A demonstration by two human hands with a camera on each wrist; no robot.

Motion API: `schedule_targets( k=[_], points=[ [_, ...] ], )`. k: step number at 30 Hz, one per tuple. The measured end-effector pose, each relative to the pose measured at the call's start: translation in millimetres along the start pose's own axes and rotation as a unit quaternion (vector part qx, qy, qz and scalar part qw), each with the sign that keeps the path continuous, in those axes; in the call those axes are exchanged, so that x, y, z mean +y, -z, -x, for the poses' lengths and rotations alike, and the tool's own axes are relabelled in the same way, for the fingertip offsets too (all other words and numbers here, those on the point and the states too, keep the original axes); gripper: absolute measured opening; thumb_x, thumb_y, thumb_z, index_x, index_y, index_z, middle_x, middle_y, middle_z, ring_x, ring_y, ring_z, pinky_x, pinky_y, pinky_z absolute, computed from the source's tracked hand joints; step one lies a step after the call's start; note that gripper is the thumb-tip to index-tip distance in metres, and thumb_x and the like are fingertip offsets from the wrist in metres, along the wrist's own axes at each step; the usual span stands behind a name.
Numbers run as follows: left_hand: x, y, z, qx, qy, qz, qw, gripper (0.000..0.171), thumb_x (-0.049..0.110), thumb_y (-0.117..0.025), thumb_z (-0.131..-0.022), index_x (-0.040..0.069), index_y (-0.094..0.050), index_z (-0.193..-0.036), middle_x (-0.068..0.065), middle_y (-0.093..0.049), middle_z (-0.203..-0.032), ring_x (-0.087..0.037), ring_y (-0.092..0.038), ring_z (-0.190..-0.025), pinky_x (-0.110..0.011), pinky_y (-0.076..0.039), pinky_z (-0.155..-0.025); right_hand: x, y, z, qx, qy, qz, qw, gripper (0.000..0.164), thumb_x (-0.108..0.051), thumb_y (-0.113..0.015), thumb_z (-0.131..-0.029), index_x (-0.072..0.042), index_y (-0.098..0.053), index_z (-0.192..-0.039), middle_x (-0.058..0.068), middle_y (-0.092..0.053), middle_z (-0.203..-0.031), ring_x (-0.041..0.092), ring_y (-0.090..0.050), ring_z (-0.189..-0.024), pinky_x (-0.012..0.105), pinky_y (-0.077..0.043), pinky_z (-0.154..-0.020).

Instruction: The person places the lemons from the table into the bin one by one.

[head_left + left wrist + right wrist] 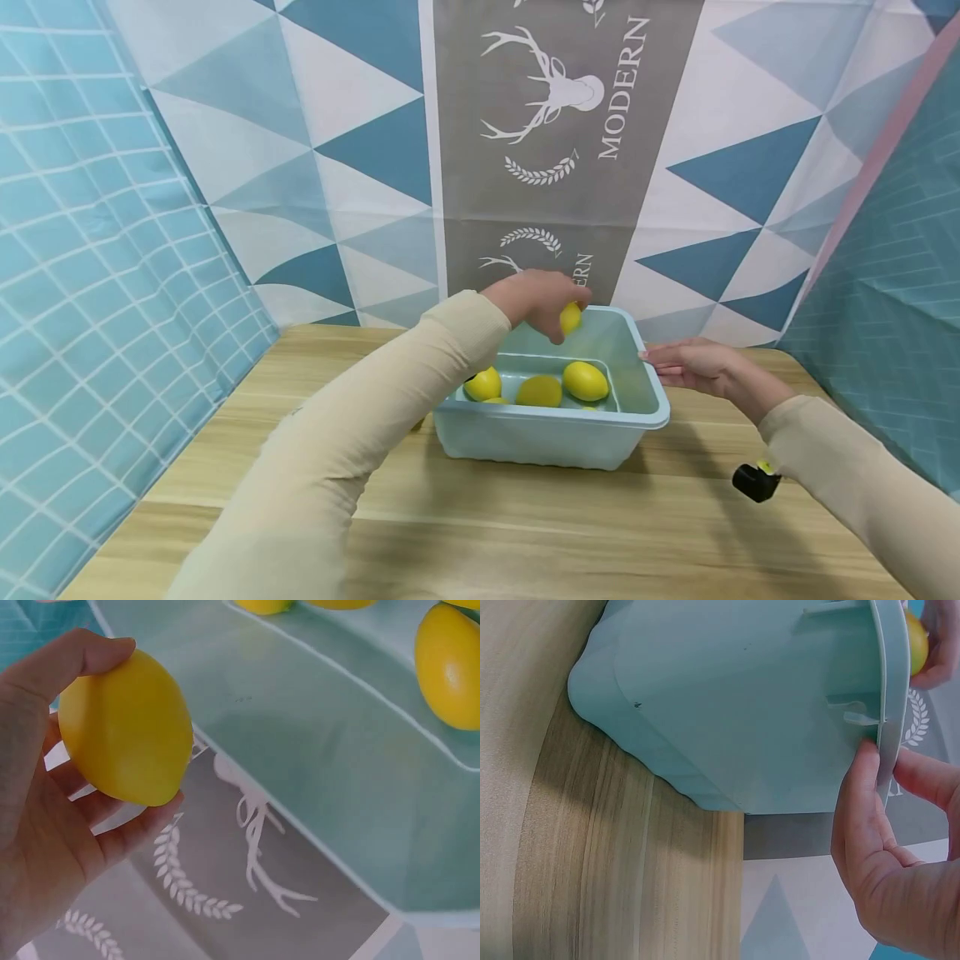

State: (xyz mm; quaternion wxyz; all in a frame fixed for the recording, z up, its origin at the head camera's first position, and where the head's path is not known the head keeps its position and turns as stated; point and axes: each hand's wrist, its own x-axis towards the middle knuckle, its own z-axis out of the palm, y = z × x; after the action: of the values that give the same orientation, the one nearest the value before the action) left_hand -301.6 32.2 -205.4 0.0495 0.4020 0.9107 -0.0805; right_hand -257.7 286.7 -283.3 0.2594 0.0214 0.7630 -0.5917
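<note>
A yellow lemon [127,727] is gripped between the thumb and fingers of my left hand [542,302], above the far part of a pale blue plastic basin [540,433]. Inside the basin lie several more lemons [586,381], some partly hidden by the near wall and my left sleeve. My right hand [693,367] is at the basin's right rim. In the right wrist view its thumb and fingers [862,787] pinch that rim [893,697] from both sides.
The basin stands on a wood-grain table [480,533] near a wall covering [360,167] of triangles and deer prints. Blue tiled sheets [90,250] flank the left side. A small black device [756,482] sits by my right sleeve.
</note>
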Motion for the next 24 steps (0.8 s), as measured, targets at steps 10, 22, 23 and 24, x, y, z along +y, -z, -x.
schedule_targets(
  k=[10,22,23,24],
  points=[
    [-2.6,-10.5,-1.2,-0.012,0.015,0.012,0.9997,0.05,0.022,-0.074,-0.081,0.02,-0.054,-0.127,0.001,-0.059,-0.121,-0.016,-0.053,-0.102,-0.031,-0.05,-0.087,-3.0,2.3,-1.4,-0.013,0.008,-0.013,1.0,0.012,-0.017,-0.057,-0.097,-0.012,-0.066,-0.103,-0.007,-0.07,-0.089,0.003,-0.068,-0.082,0.021,-0.058,-0.083],
    [-1.3,-4.9,0.6,-0.025,0.018,-0.027,0.9992,0.048,0.022,-0.071,-0.084,0.021,-0.052,-0.128,0.0,-0.059,-0.128,-0.017,-0.055,-0.109,-0.032,-0.05,-0.094,0.2,3.1,-2.1,-0.015,0.006,-0.02,1.0,0.018,-0.017,-0.058,-0.096,-0.009,-0.064,-0.11,-0.007,-0.071,-0.089,0.004,-0.068,-0.083,0.022,-0.058,-0.083],
    [-1.4,-3.5,1.5,-0.024,0.017,-0.029,0.9992,0.048,0.022,-0.07,-0.084,0.02,-0.051,-0.129,0.0,-0.059,-0.129,-0.017,-0.055,-0.109,-0.032,-0.05,-0.094,0.5,3.3,-2.1,-0.014,0.006,-0.018,1.0,0.022,-0.017,-0.058,-0.096,-0.007,-0.063,-0.115,-0.007,-0.071,-0.09,0.004,-0.068,-0.083,0.022,-0.058,-0.083],
    [-1.4,-2.0,2.9,-0.022,0.018,-0.031,0.9991,0.049,0.022,-0.07,-0.084,0.021,-0.051,-0.129,0.0,-0.059,-0.129,-0.017,-0.055,-0.109,-0.032,-0.05,-0.094,0.7,3.6,-2.1,-0.014,0.006,-0.016,1.0,0.026,-0.017,-0.058,-0.096,-0.005,-0.06,-0.119,-0.007,-0.071,-0.09,0.004,-0.068,-0.084,0.022,-0.058,-0.084]
  ],
)
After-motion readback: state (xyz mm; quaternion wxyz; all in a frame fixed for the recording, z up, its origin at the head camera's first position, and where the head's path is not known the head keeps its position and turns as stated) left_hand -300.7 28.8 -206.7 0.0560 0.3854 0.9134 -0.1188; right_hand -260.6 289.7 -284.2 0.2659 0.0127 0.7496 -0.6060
